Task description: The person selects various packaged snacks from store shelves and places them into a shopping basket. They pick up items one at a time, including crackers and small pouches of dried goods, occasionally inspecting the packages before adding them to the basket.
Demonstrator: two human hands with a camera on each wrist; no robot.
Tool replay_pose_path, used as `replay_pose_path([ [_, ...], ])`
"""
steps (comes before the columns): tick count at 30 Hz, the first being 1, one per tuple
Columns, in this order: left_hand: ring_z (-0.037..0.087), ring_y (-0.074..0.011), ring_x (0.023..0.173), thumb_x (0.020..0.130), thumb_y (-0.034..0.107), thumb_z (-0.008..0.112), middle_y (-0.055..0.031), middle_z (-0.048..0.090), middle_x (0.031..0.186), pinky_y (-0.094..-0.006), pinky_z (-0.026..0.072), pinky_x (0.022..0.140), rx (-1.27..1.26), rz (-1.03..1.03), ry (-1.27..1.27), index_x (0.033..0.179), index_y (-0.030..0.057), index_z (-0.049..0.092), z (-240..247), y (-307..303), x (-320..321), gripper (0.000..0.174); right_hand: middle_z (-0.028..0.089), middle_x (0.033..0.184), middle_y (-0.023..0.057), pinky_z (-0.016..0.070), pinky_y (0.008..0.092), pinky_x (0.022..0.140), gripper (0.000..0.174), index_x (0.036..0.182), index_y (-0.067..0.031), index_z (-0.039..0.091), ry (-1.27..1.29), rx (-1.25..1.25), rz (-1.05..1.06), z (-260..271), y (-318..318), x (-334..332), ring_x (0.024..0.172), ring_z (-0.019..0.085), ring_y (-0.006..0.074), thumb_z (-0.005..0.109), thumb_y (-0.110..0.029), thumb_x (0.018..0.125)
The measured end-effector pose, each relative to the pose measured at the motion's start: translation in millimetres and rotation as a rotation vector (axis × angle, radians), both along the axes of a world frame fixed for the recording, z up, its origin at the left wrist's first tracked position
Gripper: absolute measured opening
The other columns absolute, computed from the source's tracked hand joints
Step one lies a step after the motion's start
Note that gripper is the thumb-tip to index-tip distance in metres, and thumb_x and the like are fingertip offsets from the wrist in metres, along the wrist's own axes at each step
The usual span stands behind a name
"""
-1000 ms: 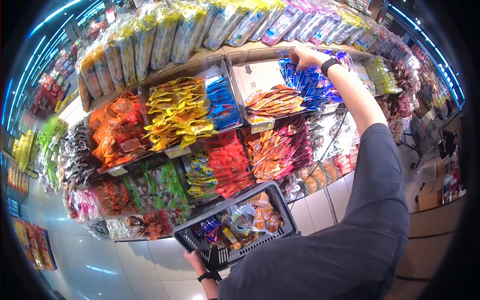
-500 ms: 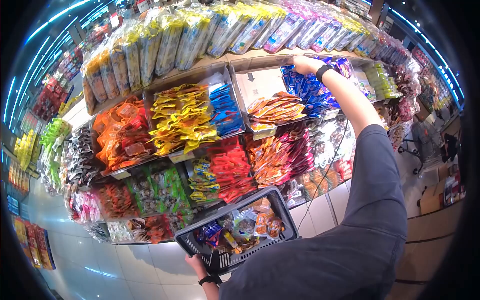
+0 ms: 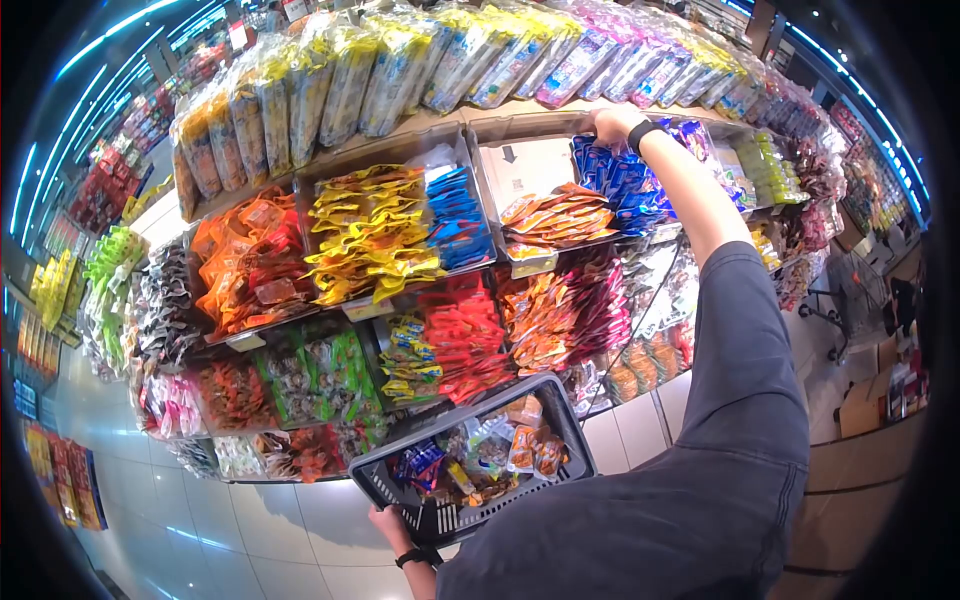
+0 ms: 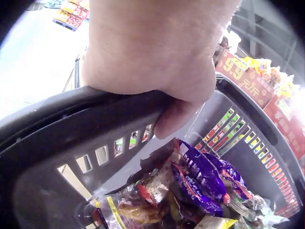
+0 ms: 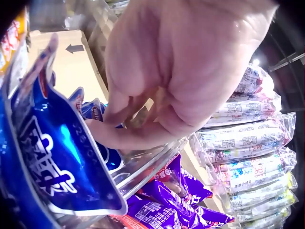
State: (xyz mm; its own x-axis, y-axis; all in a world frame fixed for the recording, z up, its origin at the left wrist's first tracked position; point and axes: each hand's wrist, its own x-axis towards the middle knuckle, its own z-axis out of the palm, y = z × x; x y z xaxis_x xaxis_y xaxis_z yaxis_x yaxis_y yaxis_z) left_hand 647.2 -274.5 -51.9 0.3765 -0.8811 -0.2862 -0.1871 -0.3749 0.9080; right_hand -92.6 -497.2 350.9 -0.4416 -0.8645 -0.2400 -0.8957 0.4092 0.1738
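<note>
My left hand [image 3: 388,524] grips the rim of a grey plastic shopping basket [image 3: 362,480]. Its thumb [image 4: 176,119] hooks over the inside of the wall; the other fingers are hidden outside. Inside lie assorted wrapped snacks, including purple packets [image 4: 200,174] and clear-wrapped ones. My right hand [image 3: 613,124] reaches into a bin at the back of the display. There its thumb and curled fingers pinch at the top edges of the upright blue snack packets [image 5: 66,162]. Part of the pinched packet is hidden behind the thumb. Purple packets [image 5: 162,200] lie beside them.
Left of the blue packets lie orange packets [image 3: 555,218] and a cardboard panel [image 3: 520,165] with an arrow. Bins of yellow [image 3: 370,230] and orange-red [image 3: 250,260] snacks follow. Large bagged snacks [image 3: 390,80] line the back. A thin dark cord crosses the front bins.
The right hand stays at the blue packets, shifting slightly down and right in view. The basket has moved a little lower in view, still gripped by the left hand.
</note>
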Motion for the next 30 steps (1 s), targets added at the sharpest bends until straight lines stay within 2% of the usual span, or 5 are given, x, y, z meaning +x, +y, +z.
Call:
replay_pose_path([
  [8,0.055,-0.0177,0.061,0.057,-0.007,0.052,-0.0058,0.062,0.073,-0.0304,0.0464,0.058,0.023,0.048,-0.027,0.079,-0.0048,0.062,8.4,1.2,-3.9,0.024,0.071,0.106,0.0053,0.0588,0.0305,0.066,0.042,0.122,-0.0160,0.065,-0.082,0.037,0.033,4.7,-0.1,-2.8,0.071,0.072,0.0181,0.069,-0.016,0.081],
  [20,0.055,-0.0168,0.060,0.059,-0.008,0.052,-0.0055,0.061,0.073,-0.0301,0.0454,0.056,0.024,0.024,0.113,0.083,-0.0041,0.062,-7.5,-0.6,3.7,0.026,0.074,0.093,0.0048,0.0580,0.0279,0.060,0.027,0.105,-0.0140,0.074,-0.105,-0.172,0.075,4.0,14.6,1.9,0.068,0.071,0.0155,0.074,-0.019,0.078],
  [22,0.055,-0.0163,0.060,0.060,-0.008,0.052,-0.0052,0.061,0.073,-0.0298,0.0453,0.056,0.023,0.027,0.115,0.083,-0.0040,0.062,-3.7,0.1,2.5,0.026,0.074,0.088,0.0049,0.0573,0.0288,0.062,0.024,0.099,-0.0135,0.076,-0.125,-0.224,0.073,-8.6,8.7,-14.5,0.068,0.070,0.0164,0.076,-0.017,0.075],
  [25,0.055,-0.0160,0.061,0.060,-0.007,0.052,-0.0050,0.061,0.073,-0.0293,0.0453,0.057,0.008,0.030,0.069,0.082,-0.0039,0.063,-2.2,-0.5,0.9,0.025,0.073,0.081,0.0077,0.0548,0.0324,0.067,0.023,0.091,-0.0087,0.076,-0.050,-0.366,0.382,-19.6,4.9,-28.9,0.072,0.069,0.0205,0.078,-0.010,0.068],
  [30,0.056,-0.0168,0.061,0.058,-0.007,0.052,-0.0053,0.061,0.073,-0.0300,0.0462,0.057,0.036,-0.004,0.031,0.082,-0.0045,0.063,-0.9,-1.0,2.8,0.026,0.072,0.082,0.0152,0.0556,0.0339,0.072,0.023,0.088,-0.0012,0.075,-0.107,-0.410,0.414,-24.6,5.1,-32.1,0.074,0.070,0.0252,0.073,0.002,0.066],
])
